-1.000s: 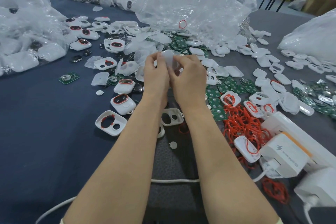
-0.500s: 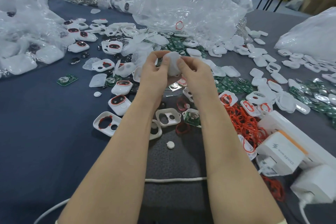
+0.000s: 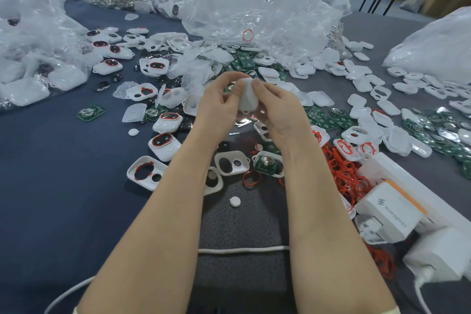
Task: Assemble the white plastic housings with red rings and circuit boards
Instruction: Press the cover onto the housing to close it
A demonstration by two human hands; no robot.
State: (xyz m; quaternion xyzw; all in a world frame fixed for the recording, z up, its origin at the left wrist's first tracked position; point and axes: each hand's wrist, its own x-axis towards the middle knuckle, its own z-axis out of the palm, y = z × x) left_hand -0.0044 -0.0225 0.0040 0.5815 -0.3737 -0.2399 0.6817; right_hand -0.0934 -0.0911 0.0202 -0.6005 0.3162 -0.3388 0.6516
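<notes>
Both hands hold one white plastic housing (image 3: 246, 95) above the middle of the table. My left hand (image 3: 219, 107) pinches its left side and my right hand (image 3: 277, 109) grips its right side; its inside is hidden. Below my wrists lie an open housing with a red ring (image 3: 145, 172), an empty housing (image 3: 232, 162) and a housing holding a green circuit board (image 3: 267, 166). A heap of loose red rings (image 3: 341, 173) is at the right. Green circuit boards (image 3: 323, 120) are scattered past my right hand.
Crumpled clear plastic bags (image 3: 254, 7) fill the back and left. Closed housings with red rings (image 3: 164, 145) lie at the left. White chargers on a power strip (image 3: 390, 214) sit at the right, a white cable (image 3: 242, 250) crosses near me. A small white button (image 3: 235, 201) lies loose.
Both hands have turned the housing between them and shifted slightly to the right and lower; the grip on it stays.
</notes>
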